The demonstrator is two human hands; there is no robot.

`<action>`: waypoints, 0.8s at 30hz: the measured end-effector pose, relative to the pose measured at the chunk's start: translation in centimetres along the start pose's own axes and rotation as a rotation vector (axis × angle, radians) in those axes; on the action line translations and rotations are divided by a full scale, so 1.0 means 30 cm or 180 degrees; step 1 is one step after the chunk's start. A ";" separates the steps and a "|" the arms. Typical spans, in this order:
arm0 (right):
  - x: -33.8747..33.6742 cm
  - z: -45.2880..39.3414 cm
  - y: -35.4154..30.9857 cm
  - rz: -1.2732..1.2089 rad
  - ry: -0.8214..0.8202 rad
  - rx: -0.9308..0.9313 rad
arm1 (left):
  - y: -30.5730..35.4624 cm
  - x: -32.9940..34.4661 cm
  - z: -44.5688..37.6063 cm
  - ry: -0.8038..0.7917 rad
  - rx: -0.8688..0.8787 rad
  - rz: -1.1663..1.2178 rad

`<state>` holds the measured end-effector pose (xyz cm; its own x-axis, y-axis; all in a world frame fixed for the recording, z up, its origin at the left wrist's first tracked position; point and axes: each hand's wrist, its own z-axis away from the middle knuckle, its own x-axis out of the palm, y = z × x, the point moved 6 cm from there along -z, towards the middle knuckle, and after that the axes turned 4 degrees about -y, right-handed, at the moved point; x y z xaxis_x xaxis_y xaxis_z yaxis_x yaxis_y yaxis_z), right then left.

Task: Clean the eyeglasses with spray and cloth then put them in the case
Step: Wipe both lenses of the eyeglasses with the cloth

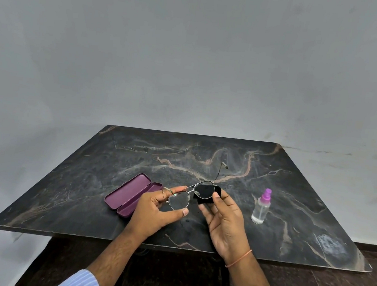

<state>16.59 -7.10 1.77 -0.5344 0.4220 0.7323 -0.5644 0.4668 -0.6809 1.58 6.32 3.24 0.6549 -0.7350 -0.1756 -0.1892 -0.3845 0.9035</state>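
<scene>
While our left hand [152, 211] pinches the eyeglasses [191, 194] right of the case [131, 195], our right hand [223, 218] pinches the cloth [205, 194] against one lens.

Dark marble table [272, 175], pink veins; grey wall [192, 50] behind.

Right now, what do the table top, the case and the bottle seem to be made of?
Table top: likely polished dark stone, marble perhaps, given its pale veins and soft sheen.
Case: purple, open, smooth matte shell, probably plastic or painted metal; I cannot tell which.
Bottle: clear, see-through body, likely plastic, with an opaque purple spray top.
</scene>
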 end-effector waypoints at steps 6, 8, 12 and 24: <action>0.009 0.006 0.006 0.0012 -0.0208 0.0239 | -0.010 -0.004 -0.001 -0.0003 -0.0033 -0.0124; 0.012 0.005 0.006 0.0110 -0.0170 0.0236 | -0.013 -0.008 0.000 0.0029 -0.0058 -0.0112; 0.014 0.014 0.001 0.0253 -0.0050 0.0121 | -0.016 -0.010 0.001 0.0043 -0.0092 -0.0086; -0.135 0.066 -0.130 0.2570 0.0359 0.0634 | -0.024 -0.008 -0.007 -0.0095 -0.0073 0.0041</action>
<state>19.71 -12.16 1.43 -0.7618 0.6477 0.0087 -0.1417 -0.1535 -0.9779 1.71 6.90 2.70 0.6303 -0.7563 -0.1752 -0.1805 -0.3623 0.9144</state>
